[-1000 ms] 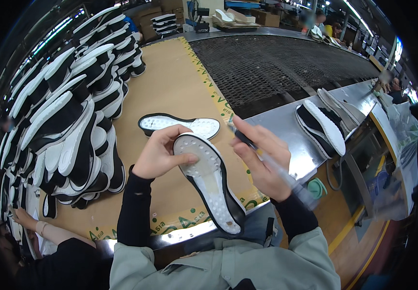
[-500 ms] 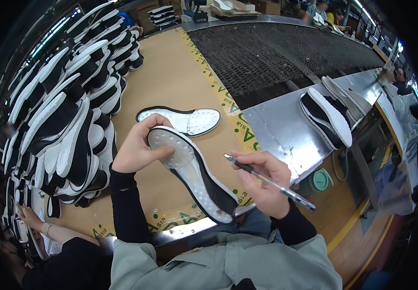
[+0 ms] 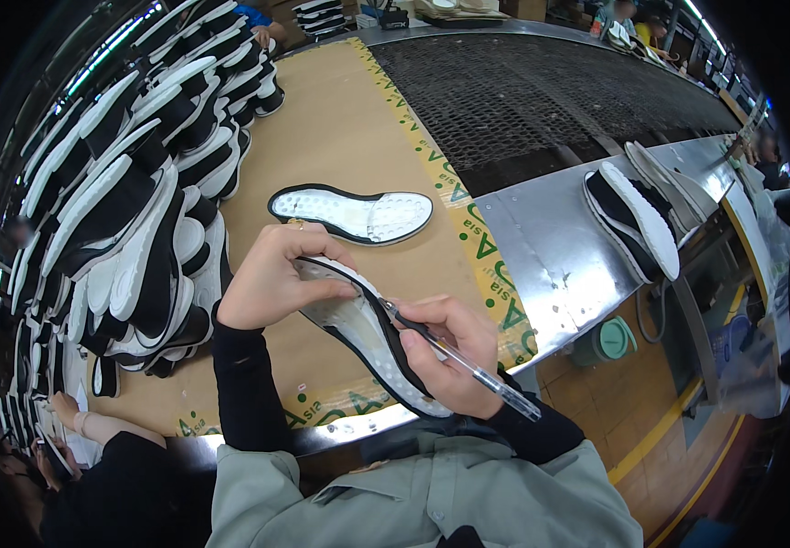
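Observation:
My left hand grips the toe end of a black and white shoe sole, thumb inside on the dimpled white face and fingers over the far edge. The sole slants down toward me over the near edge of the table. In my right hand is a clear-barrelled pen, held in a writing grip. Its tip meets or almost meets the sole's dark rim; exact contact is hard to tell. Just beyond my left hand, a second shoe sole lies dimpled side up on the brown paper.
Tall piles of black and white soles line the left side. A dark mesh conveyor runs beyond the metal edge. More soles lie at right, above a lidded green container. A co-worker's arm reaches in at lower left.
My right hand has moved left and brought the pen to the sole's rim. The held sole has tilted a little, its outer side wall now showing less.

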`<control>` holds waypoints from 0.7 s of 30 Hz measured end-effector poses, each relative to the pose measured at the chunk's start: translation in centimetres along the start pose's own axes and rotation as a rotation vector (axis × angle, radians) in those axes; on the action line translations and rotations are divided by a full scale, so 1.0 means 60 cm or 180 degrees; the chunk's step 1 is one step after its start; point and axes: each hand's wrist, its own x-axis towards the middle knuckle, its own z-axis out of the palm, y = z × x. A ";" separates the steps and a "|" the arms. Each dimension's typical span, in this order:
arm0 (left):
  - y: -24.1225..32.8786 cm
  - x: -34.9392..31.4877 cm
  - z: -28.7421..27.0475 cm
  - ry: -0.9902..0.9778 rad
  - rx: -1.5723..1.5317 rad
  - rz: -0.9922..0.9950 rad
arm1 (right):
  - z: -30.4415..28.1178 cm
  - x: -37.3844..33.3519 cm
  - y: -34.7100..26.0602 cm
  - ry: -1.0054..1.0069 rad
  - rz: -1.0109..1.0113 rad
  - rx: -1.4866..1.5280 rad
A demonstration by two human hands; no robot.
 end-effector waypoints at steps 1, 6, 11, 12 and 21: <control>0.002 -0.001 0.000 0.0015 0.0031 0.0008 | 0.001 0.001 0.001 -0.0012 -0.0020 -0.0019; 0.002 -0.004 0.002 0.0070 0.0023 0.0076 | 0.003 0.004 -0.006 -0.0026 -0.0014 -0.0109; 0.005 -0.004 0.002 0.0080 0.0037 0.0055 | 0.003 0.004 -0.006 -0.0014 0.0015 -0.0175; 0.005 -0.005 0.002 0.0089 0.0026 0.0068 | 0.003 0.004 -0.006 -0.0027 0.0004 -0.0196; 0.006 -0.004 -0.001 0.0007 0.0061 0.0035 | -0.004 -0.002 -0.002 -0.0035 -0.0326 -0.0506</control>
